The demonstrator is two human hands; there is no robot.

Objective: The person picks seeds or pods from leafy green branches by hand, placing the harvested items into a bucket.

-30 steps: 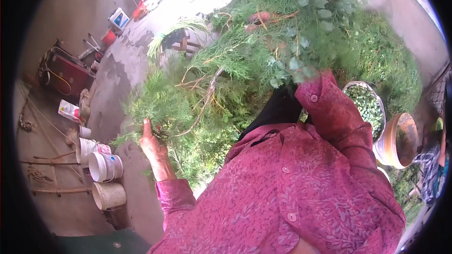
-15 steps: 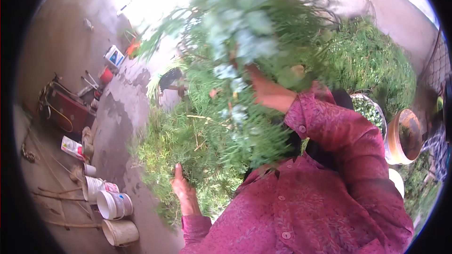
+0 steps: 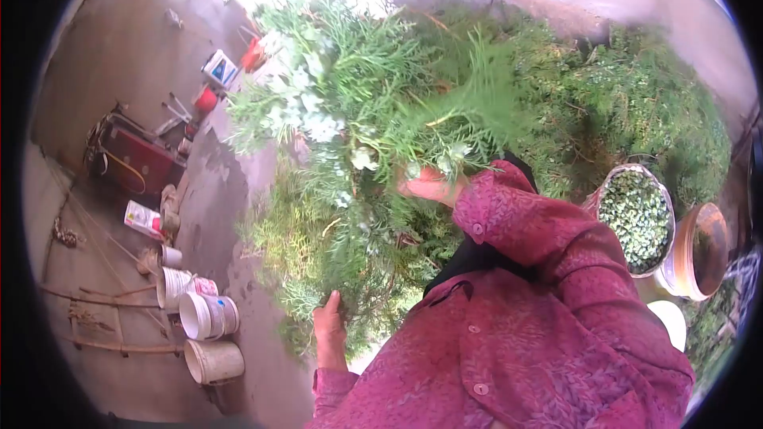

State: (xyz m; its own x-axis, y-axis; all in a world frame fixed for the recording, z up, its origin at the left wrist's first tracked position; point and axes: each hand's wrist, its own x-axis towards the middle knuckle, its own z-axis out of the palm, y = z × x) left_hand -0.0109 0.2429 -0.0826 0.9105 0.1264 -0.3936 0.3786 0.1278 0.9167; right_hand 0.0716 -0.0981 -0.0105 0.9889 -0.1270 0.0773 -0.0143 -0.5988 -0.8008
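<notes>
My right hand (image 3: 429, 187) is closed around a feathery evergreen branch (image 3: 381, 71), with its fingers partly covered by foliage. Clusters of pale bluish-green cones (image 3: 306, 103) show on the branch, mostly toward its left side. Lower and to the left, my left hand (image 3: 330, 327) has its thumb up against a mass of yellowish-green evergreen sprigs (image 3: 298, 242) in front of me. Its fingers are mostly hidden in the greenery, but the hand looks closed on it. To the right of my right arm stands a container (image 3: 674, 214) filled with small pale green pieces like the cones.
A large heap of evergreen branches (image 3: 636, 103) lies against the wall at the right. Beside the filled container is an orange-tan bucket (image 3: 683, 270). White buckets (image 3: 211, 314), a dark red box-shaped machine (image 3: 135, 155) and a white jug (image 3: 220, 69) line the left wall.
The branch in my right hand has come down and left, and its blurred foliage is now sharper. My view has shifted, showing more of the filled container. My left hand stays at the sprigs.
</notes>
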